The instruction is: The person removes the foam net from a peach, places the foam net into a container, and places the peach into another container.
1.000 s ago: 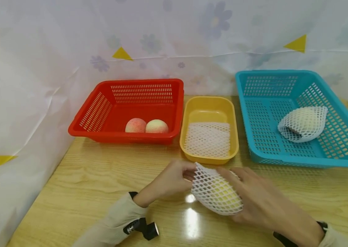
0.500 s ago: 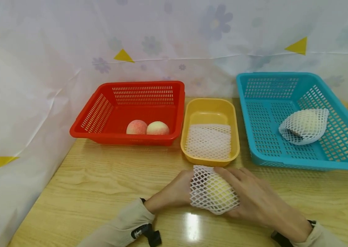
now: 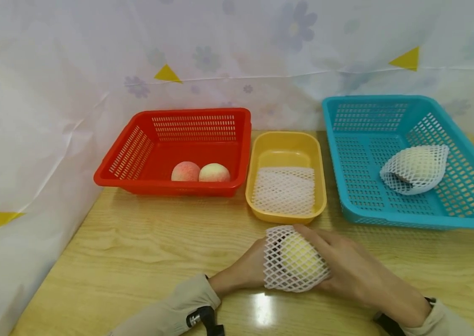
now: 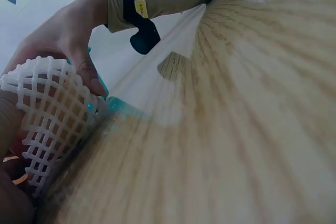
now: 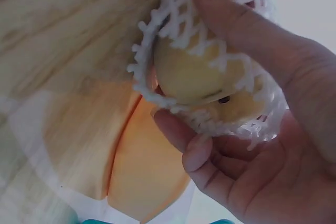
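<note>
A pale yellow peach [image 5: 189, 72] sits inside a white foam net sleeve [image 3: 274, 275] above the front of the table. My right hand [image 3: 352, 268] grips the netted peach from the right, thumb over the mesh and fingers curled beneath, as the right wrist view shows. At the sleeve's left end is my left hand [image 3: 249, 266], its fingers largely hidden behind the mesh in the head view. In the left wrist view, the left thumb and fingers come round the net's edge. Part of the peach shows bare at the sleeve's opening in the right wrist view.
Two peaches [image 3: 214, 172] lie in a red basket [image 3: 165, 186] at the back left. A yellow tray [image 3: 285, 145] in the middle holds flat foam nets [image 3: 284, 190]. At the right, a blue basket [image 3: 358, 186] contains a netted peach [image 3: 415, 168].
My left hand has moved right, from the sleeve's edge to behind the mesh. The sleeve has spread wider and turned more upright. My right hand keeps its grip, and the baskets stay put.
</note>
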